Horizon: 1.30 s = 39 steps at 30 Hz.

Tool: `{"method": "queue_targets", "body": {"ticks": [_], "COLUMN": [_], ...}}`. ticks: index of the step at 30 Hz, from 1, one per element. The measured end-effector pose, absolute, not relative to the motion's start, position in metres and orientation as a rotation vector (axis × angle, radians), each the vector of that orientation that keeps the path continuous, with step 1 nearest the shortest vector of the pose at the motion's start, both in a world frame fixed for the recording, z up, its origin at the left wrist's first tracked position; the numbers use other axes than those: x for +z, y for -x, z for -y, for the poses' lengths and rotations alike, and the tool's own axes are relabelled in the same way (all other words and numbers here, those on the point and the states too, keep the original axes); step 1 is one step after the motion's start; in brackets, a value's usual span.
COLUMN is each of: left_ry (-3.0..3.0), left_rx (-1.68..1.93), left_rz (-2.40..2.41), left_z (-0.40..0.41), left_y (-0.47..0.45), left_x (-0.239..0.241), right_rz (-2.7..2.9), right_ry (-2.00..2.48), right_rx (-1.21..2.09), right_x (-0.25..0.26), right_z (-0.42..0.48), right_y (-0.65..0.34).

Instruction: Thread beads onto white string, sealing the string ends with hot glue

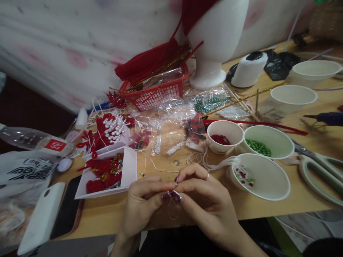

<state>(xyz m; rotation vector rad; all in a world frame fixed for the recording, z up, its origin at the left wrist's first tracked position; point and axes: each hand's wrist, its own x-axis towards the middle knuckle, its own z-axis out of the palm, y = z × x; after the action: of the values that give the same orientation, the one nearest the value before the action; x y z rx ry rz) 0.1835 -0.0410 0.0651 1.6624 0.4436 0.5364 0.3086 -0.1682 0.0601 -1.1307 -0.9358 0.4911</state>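
Note:
My left hand (143, 201) and my right hand (211, 200) meet fingertip to fingertip above the table's front edge. Both are closed in a pinch on a thin pale thread (173, 213), which hangs in a small loop below the fingertips. Whatever else lies between the nails is too small to make out. Just beyond my left fingers a few small coloured beads (142, 174) lie on the wood near a white cord (158, 168). To the right of my right hand stands a paper cup (273, 178) with strings and red and green beads in it.
Cups of red beads (220, 139) and green beads (257, 147) stand behind, with scissors (318, 166) at right. At left are a white box (130, 169), a phone (68, 207) and a plastic bottle (29, 138). A red basket (158, 94) and a white mannequin head (214, 46) stand behind.

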Motion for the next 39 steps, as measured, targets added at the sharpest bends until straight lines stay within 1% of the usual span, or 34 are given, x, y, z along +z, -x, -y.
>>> {"method": "queue_targets", "body": {"ticks": [13,22,28,35,39], "left_ry": [-1.467,-1.631,-1.560,-1.597,-1.515], "left_rx": [0.591,0.644,0.610,0.700,0.657], "left_rz": [-0.490,-0.484,-0.504,-0.556,-0.597], "left_z": [0.045,0.046,0.047,0.047,0.046], "left_y": [-0.185,-0.191,-0.189,-0.191,-0.191], "left_x": [0.057,0.068,0.064,0.064,0.062], "right_rz": [1.047,1.016,0.976,0.976,0.966], "right_ry": [1.132,1.160,1.197,1.191,1.179], "right_rx": [0.533,0.460,0.484,0.501,0.510], "right_x": [0.057,0.052,0.051,0.053,0.053], "right_z": [0.167,0.165,0.165,0.164,0.165], "right_y": [-0.308,-0.306,-0.306,-0.306,-0.306]}}
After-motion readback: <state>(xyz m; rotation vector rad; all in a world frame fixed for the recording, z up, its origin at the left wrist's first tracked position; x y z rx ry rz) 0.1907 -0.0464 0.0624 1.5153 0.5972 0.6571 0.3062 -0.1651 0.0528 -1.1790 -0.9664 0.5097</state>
